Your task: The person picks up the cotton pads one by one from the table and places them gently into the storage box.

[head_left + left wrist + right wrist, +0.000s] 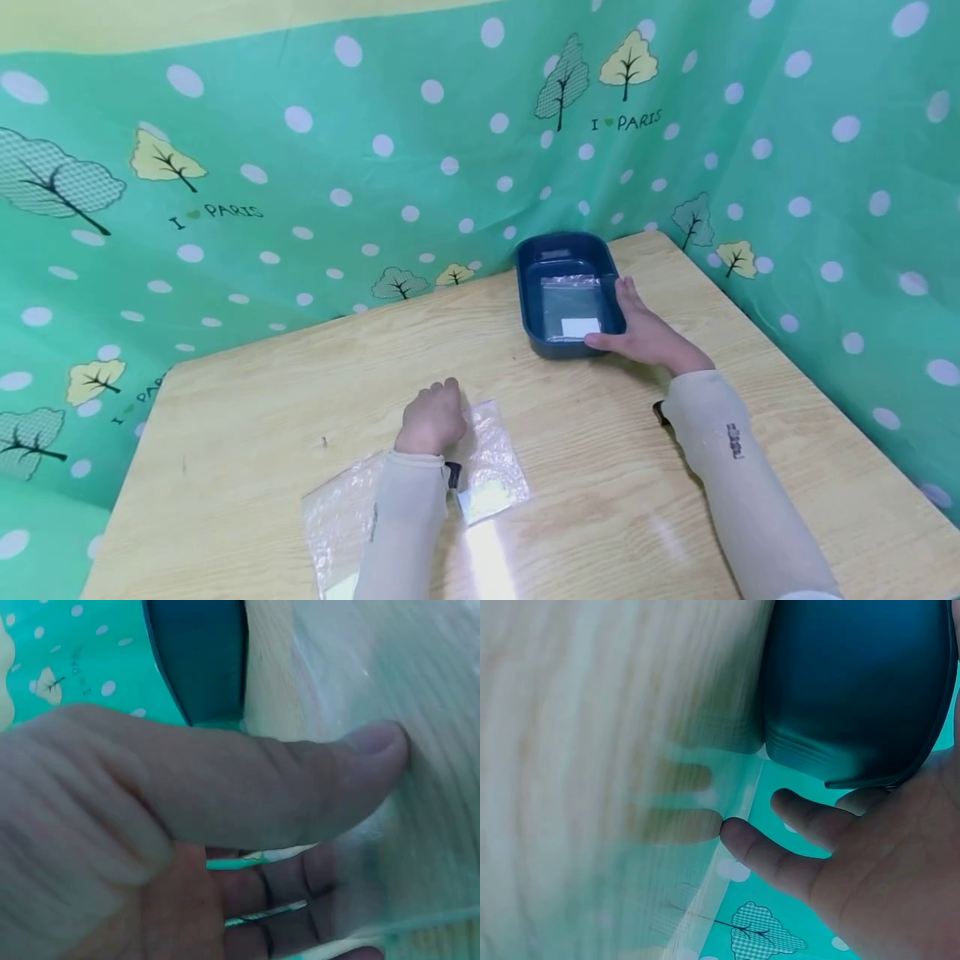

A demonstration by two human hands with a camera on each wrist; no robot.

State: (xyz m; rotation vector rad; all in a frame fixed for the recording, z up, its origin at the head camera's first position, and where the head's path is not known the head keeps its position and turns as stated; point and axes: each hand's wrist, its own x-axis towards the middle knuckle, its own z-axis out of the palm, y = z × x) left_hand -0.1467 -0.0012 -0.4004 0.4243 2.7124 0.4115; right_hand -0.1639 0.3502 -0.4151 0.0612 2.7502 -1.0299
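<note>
My left hand (433, 419) pinches the top of a clear zip-lock bag (491, 454) with a white label patch, low over the table. In the left wrist view the thumb (315, 787) lies across the film, with other fingers partly seen through it. Another clear plastic bag (337, 504) lies left of my forearm, partly hidden by it. My right hand (643, 333) rests against the right side of a dark blue bin (531, 321), fingers spread, thumb at its near rim. Inside the bin lies a clear zip-lock bag (570, 300) with a white label.
The bin stands near the back edge of the wood-grain table (247, 417). A green dotted cloth (420, 167) hangs behind the table and along its right side. A small dark mark (324, 442) shows on the left of the tabletop.
</note>
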